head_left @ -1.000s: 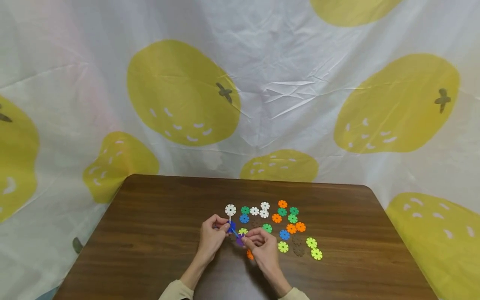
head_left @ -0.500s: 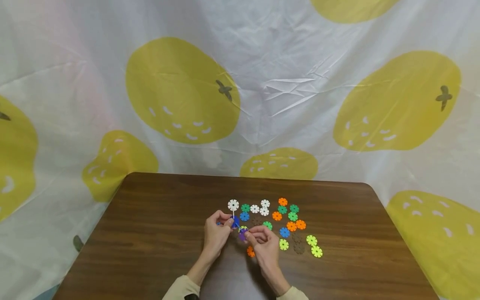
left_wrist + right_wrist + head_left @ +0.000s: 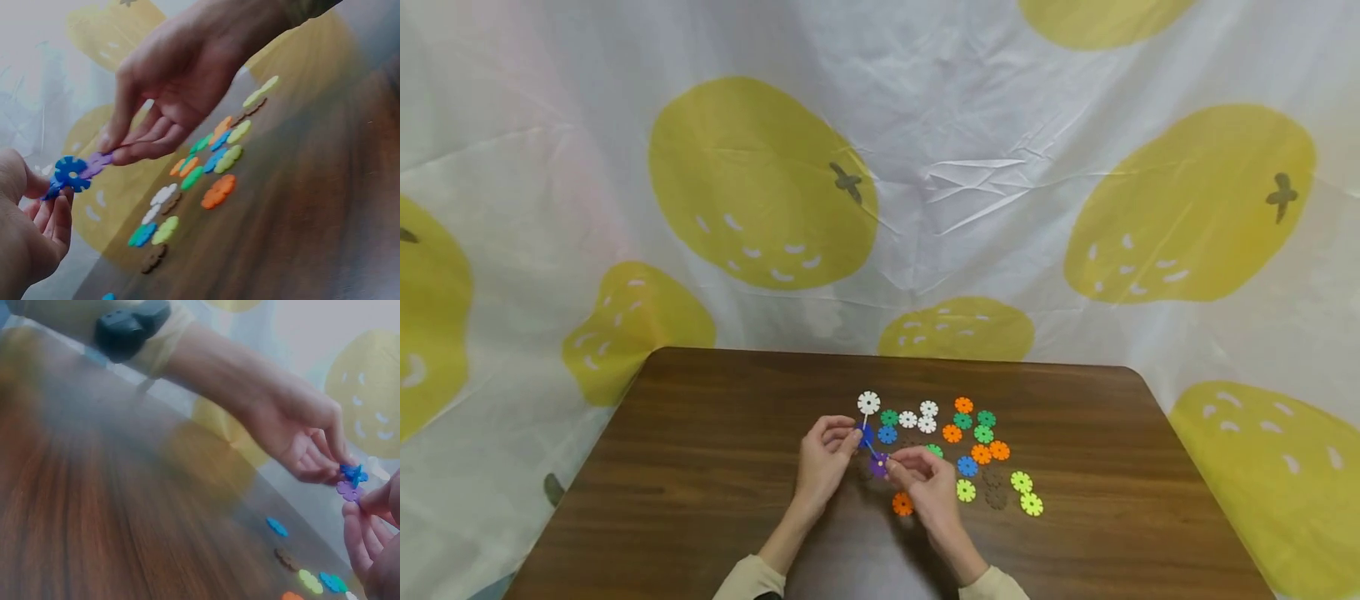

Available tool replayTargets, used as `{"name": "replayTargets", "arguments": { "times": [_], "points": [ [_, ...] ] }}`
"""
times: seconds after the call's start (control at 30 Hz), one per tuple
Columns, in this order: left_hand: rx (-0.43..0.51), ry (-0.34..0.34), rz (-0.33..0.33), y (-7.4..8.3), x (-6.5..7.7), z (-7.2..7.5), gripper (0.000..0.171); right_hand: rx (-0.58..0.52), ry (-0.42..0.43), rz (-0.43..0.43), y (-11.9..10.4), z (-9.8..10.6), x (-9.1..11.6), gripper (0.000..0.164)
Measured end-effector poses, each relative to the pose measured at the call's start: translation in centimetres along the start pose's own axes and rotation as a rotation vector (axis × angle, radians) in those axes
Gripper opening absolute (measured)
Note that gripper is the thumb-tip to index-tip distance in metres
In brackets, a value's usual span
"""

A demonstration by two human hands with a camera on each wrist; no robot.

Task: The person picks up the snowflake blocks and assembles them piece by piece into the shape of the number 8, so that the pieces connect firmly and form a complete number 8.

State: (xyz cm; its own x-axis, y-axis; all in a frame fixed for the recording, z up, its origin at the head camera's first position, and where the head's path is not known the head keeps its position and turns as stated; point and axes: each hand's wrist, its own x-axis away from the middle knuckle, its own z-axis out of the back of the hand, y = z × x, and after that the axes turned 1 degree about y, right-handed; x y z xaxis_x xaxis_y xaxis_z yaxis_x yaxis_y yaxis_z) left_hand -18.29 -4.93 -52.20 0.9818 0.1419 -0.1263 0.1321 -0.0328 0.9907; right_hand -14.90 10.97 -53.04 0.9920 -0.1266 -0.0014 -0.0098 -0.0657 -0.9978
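My left hand [image 3: 826, 460] pinches a dark blue notched disc [image 3: 866, 435] between thumb and fingers. A white notched disc [image 3: 868, 403] stands out from its far side, linked in a chain. Joined on the near side is a lighter blue disc [image 3: 72, 174], edge-on in the head view and face-on in the left wrist view. It meets a purple notched disc [image 3: 348, 491], whose edge my right hand [image 3: 928, 490] pinches with thumb and fingertips. Both hands hold this chain raised over the table, close to each other.
Loose notched discs lie on the brown wooden table [image 3: 700, 483], mostly right of the hands: an orange disc [image 3: 902, 503] nearest, a blue disc [image 3: 967, 466], a yellow-green disc [image 3: 1032, 504]. A fruit-patterned curtain [image 3: 970, 217] hangs behind the far edge.
Both hands keep their grip on the joined discs. The chain first shifts right and away, then the hands drift slightly left; the white disc ends farther from me. The purple disc turns more face-on.
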Motion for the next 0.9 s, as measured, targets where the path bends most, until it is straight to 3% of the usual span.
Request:
{"name": "replayTargets", "arguments": {
  "times": [0.2, 0.33, 0.47, 0.7, 0.9],
  "points": [
    [0.047, -0.087, 0.049, -0.7, 1.5, -0.1, 0.028, -0.033, 0.017, 0.013, -0.1, -0.4, -0.3, 0.024],
    [0.047, -0.088, 0.06, -1.0, 1.5, 0.2, 0.026, 0.033, -0.008, 0.044, 0.1, -0.6, -0.6, 0.021],
    [0.041, -0.042, 0.075, -1.2, 1.1, 0.8, 0.024, 0.251, -0.028, 0.148, 0.7, -0.5, -1.3, 0.016],
    [0.024, -0.005, 0.093, -1.0, 1.1, 1.5, 0.023, 0.777, -0.076, 0.347, 2.6, -0.3, -2.5, 0.028],
    [0.013, -0.022, 0.096, -1.1, 1.1, 1.7, 0.025, 0.954, -0.074, 0.433, 3.6, -0.6, -2.9, 0.033]
  ]
}}
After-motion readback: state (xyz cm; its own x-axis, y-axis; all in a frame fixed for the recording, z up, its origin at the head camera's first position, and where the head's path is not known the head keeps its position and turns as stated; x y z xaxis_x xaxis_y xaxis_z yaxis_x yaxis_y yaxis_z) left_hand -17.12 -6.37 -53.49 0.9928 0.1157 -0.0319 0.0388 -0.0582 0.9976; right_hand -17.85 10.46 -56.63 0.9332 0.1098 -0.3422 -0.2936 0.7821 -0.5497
